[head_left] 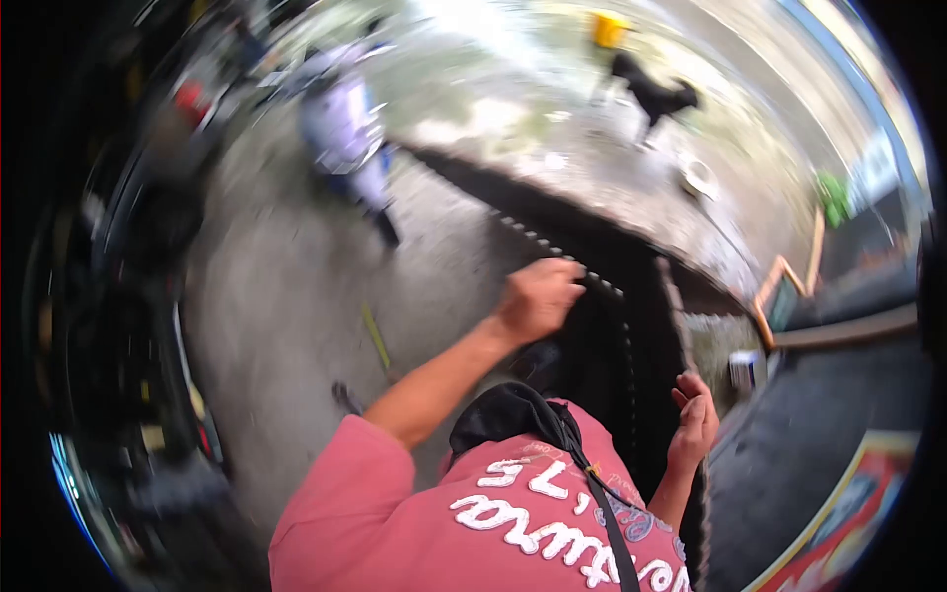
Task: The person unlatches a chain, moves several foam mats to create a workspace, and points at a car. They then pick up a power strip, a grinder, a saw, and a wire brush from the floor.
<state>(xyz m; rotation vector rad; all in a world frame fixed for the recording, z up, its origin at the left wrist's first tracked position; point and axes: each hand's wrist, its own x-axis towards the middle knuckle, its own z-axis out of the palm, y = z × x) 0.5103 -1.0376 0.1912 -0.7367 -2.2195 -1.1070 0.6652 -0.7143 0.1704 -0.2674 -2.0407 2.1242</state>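
Observation:
A large black tyre (pixel 631 326) with a knobby tread stands in front of me, its rim curving from upper left to lower right. My left hand (pixel 538 296) reaches forward and is closed over the tyre's near tread edge. My right hand (pixel 695 419) is lower, beside the tyre's right side, with palm up and fingers loosely curled and nothing in it. At the bottom I see my pink shirt (pixel 493 513) with white lettering and a black strap (pixel 602 493) across it. The picture is blurred.
Grey concrete ground (pixel 296 296) spreads to the left. Another person (pixel 345 128) in pale clothes walks at the upper left. A black dog (pixel 656 97) and a yellow object (pixel 609 28) are far ahead. Dark machinery (pixel 128 326) fills the left edge. A red and yellow board (pixel 848 523) lies lower right.

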